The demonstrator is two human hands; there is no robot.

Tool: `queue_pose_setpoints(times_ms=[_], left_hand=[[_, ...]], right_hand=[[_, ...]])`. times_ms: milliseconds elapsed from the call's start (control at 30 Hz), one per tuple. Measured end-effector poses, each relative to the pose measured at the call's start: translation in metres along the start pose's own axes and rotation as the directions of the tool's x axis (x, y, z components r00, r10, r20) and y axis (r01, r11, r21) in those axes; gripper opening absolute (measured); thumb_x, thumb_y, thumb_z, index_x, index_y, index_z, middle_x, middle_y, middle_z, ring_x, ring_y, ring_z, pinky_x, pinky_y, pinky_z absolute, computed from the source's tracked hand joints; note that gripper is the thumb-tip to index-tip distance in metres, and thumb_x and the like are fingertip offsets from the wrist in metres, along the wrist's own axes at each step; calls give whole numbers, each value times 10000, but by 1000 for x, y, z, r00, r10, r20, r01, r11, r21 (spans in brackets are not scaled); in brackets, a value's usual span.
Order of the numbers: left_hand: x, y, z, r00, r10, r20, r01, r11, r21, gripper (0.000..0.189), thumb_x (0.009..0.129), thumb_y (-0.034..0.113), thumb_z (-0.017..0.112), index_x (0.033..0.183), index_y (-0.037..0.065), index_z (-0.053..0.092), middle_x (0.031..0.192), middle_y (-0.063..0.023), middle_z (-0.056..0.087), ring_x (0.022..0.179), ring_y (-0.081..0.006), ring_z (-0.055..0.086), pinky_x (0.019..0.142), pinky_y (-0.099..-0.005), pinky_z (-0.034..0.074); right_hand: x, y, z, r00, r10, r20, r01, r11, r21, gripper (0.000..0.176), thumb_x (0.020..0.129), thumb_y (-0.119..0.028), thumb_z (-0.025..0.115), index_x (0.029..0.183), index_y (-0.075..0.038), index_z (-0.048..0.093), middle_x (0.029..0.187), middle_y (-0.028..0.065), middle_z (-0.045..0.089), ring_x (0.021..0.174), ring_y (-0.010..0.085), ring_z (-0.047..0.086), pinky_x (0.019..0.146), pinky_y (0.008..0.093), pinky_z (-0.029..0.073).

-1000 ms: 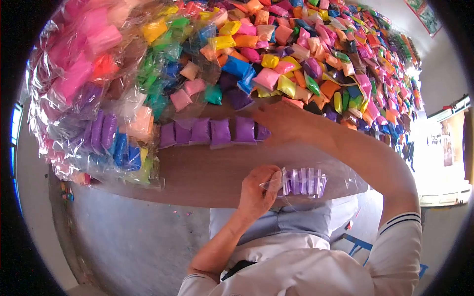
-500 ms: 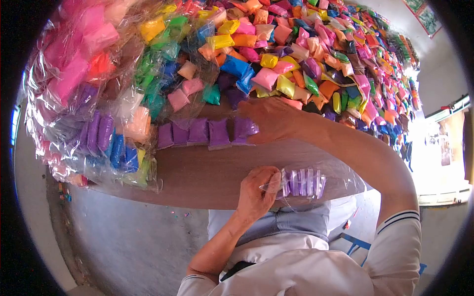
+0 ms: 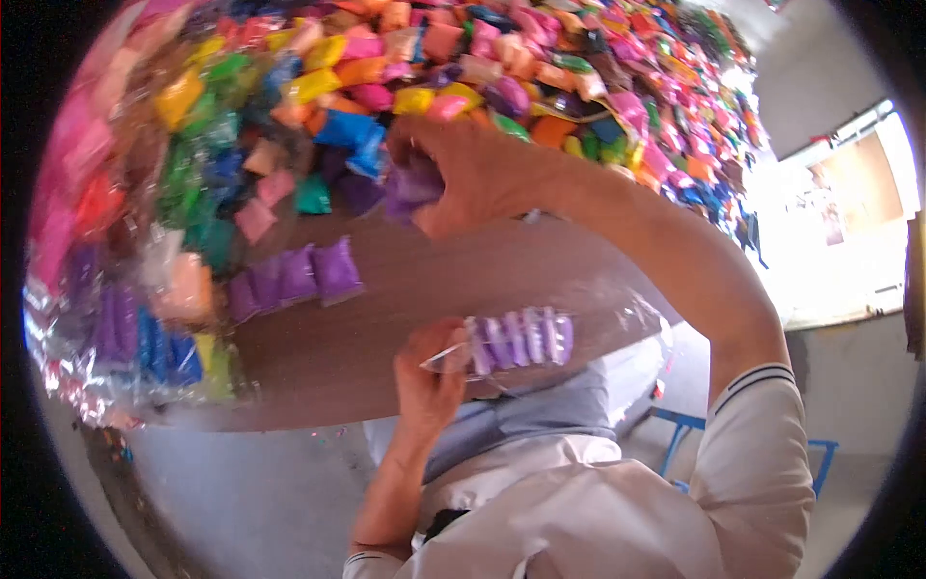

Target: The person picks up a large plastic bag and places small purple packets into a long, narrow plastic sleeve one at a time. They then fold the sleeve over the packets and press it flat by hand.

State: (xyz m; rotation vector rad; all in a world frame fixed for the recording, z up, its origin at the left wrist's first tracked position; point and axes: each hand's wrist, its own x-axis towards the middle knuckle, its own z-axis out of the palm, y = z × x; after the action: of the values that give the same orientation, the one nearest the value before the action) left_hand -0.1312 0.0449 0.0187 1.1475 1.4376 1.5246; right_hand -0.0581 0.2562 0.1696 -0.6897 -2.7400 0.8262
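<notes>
Fingers curled, my right hand [image 3: 473, 174] grips a purple packet [image 3: 413, 185] above the tabletop, close to the pile's front edge. My left hand [image 3: 429, 376] pinches the end of a clear plastic bag [image 3: 617, 338] at the table's near edge. Inside that bag, several purple packets [image 3: 516, 340] stand side by side. To the left, several more purple packets [image 3: 297, 275] lie in a row on the brown table [image 3: 338, 357], touching one another. Neither hand is touching this row.
A large heap of colourful packets [image 3: 502, 58] covers the back of the table. Clear bags of packets [image 3: 145, 318] are piled on the left. A blue metal frame [image 3: 675, 434] stands on the floor at right.
My right hand has lifted the end purple packet off the row. The view has shifted, so most things appear further left. My left hand still holds the bag.
</notes>
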Motion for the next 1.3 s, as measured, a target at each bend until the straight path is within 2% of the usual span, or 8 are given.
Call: queue_pose_setpoints(times_ms=[100,233,367,533,900,1000,1200,1300], left_hand=[[5,4,0,999,37,12,-37,999,27,196,924,152,598,882,-31,654,887,-144,670,799,-239,618,753,-343,478],[11,12,1,994,105,35,-107,991,74,210,932,161,589,889,-37,644,852,-128,658,783,-207,609,722,-323,470],[9,10,1,998,64,18,-65,991,119,195,932,158,597,929,-31,647,843,-102,644,785,-173,596,715,-295,461],[6,9,4,999,-36,0,36,999,-34,202,938,156,593,956,-37,649,887,-82,646,814,-154,593,758,-277,459],[7,16,1,1000,-4,9,3,998,64,190,935,106,581,960,-69,649,961,-114,650,929,-174,595,849,-302,460],[6,15,1,1000,-24,19,23,998,54,192,936,106,578,950,-71,650,973,-119,650,931,-176,593,853,-305,459],[7,8,0,1000,-8,22,7,999,37,191,929,124,585,937,-54,654,940,-140,657,906,-205,606,829,-315,463],[6,6,-1,997,69,35,-71,995,66,181,922,125,587,920,-42,654,922,-148,659,888,-229,616,806,-322,470]], right_hand=[[-51,-49,-47,982,87,-167,-45,970,238,516,659,-157,748,1103,-55,507,914,77,635,823,186,621,705,337,505],[-141,-73,-39,996,9,-88,50,765,642,575,619,-178,844,1046,-24,492,961,142,606,861,209,628,738,340,509],[-210,-78,4,974,208,-95,-128,840,527,627,644,-155,832,1109,-24,432,976,153,586,925,190,604,803,314,496],[-230,-54,48,612,725,-317,-484,660,575,512,703,-140,747,1113,-28,461,917,113,585,808,160,576,673,299,483],[-221,-31,66,665,722,-191,-680,691,244,342,920,-269,571,1086,26,520,914,220,585,866,376,566,792,447,445],[-226,-31,69,767,469,-437,-508,861,32,299,959,-244,488,1056,37,522,909,225,580,850,371,571,777,471,441],[-226,-27,63,722,667,-186,-677,736,10,184,918,-77,480,1054,43,513,847,233,571,730,392,580,678,472,456],[-229,-30,67,715,621,-322,-648,761,28,306,888,-11,462,1177,37,549,769,157,612,610,284,607,571,394,498]])
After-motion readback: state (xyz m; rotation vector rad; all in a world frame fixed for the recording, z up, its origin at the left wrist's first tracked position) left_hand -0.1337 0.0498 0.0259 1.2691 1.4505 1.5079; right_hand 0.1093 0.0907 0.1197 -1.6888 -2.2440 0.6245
